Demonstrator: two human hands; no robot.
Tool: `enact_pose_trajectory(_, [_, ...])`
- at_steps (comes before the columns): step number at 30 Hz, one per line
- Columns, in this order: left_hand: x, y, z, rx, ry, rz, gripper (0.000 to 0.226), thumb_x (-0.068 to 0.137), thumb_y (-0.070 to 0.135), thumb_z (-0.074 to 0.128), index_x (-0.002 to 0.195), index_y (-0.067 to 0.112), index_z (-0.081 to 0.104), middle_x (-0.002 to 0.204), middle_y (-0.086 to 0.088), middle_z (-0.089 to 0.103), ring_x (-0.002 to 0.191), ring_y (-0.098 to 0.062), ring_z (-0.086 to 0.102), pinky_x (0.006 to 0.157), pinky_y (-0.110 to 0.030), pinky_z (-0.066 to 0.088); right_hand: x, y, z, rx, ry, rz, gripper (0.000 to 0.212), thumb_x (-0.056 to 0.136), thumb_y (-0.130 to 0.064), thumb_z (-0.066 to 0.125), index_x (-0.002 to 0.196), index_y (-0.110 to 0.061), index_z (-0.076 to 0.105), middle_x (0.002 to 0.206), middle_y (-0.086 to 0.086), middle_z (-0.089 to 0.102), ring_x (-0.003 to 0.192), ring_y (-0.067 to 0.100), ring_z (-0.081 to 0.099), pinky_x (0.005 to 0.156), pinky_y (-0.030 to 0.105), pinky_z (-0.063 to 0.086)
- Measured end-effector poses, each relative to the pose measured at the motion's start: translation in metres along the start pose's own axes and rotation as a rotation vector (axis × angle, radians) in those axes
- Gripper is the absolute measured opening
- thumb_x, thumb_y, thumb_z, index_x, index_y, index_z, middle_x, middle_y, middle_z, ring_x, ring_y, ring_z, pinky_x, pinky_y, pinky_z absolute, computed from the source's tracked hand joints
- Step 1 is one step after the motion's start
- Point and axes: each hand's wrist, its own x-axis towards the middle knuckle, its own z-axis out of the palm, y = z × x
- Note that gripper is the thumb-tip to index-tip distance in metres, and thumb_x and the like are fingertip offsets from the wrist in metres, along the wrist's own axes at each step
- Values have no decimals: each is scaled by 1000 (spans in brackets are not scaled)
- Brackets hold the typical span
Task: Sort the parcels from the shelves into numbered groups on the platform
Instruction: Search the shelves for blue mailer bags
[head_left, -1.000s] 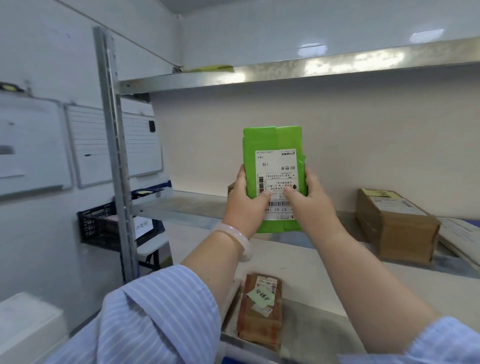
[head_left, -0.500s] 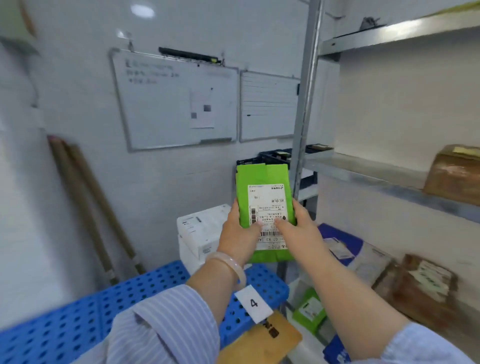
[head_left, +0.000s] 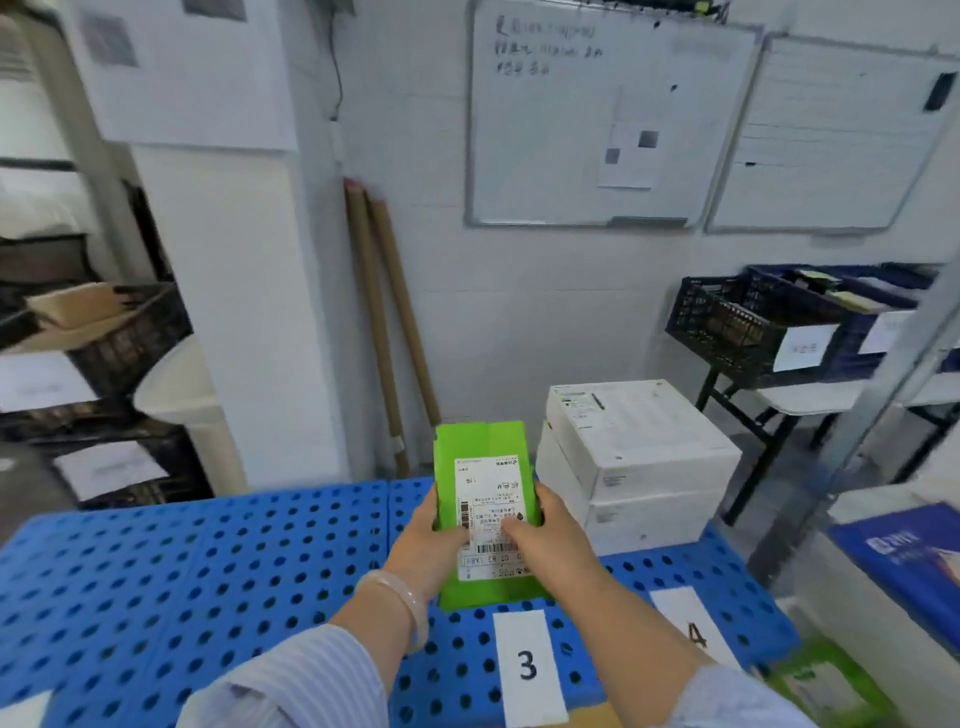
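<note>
Two hands hold the green parcel (head_left: 483, 452) as they did a second ago, your left hand (head_left: 426, 545) and right hand (head_left: 550, 535) each curled round a lower edge, thumbs on its white label (head_left: 488, 519); what has changed is the backdrop, for you have turned from the shelves and the parcel now hangs mid-frame over the blue platform (head_left: 208, 571), just above the card marked 3 (head_left: 527, 665) at lower centre, the card marked 4 (head_left: 691, 623) to its right. The fetch looks done; what is left, I judge, is to match the label to a number and set the parcel down there.
</note>
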Motion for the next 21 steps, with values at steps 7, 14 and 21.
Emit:
enact_pose_trajectory(7, [75, -54, -22, 11, 133, -212, 66, 87, 8, 64, 146, 20, 34, 103, -1, 70, 86, -19, 71, 76, -36, 58, 92, 41, 43, -90, -196, 181, 36, 88, -21, 64, 121, -18, 51, 93, -14, 59, 82, 2, 58, 58, 13, 41])
enact_pose_trajectory(14, [142, -99, -48, 152, 111, -313, 49, 85, 9, 65, 128, 27, 51, 98, 6, 72, 85, -15, 71, 79, -35, 59, 157, 82, 91, -141, -273, 333, 35, 86, -22, 67, 119, -16, 58, 96, -7, 63, 87, 8, 62, 69, 19, 49])
enact_pose_trajectory(21, [169, -121, -54, 553, 26, -375, 65, 73, 31, 63, 136, 38, 45, 126, -2, 54, 106, -17, 60, 91, -30, 52, 177, 103, 110, -253, -308, 396, 28, 87, -23, 64, 113, -18, 57, 111, -3, 64, 88, 9, 58, 65, 15, 46])
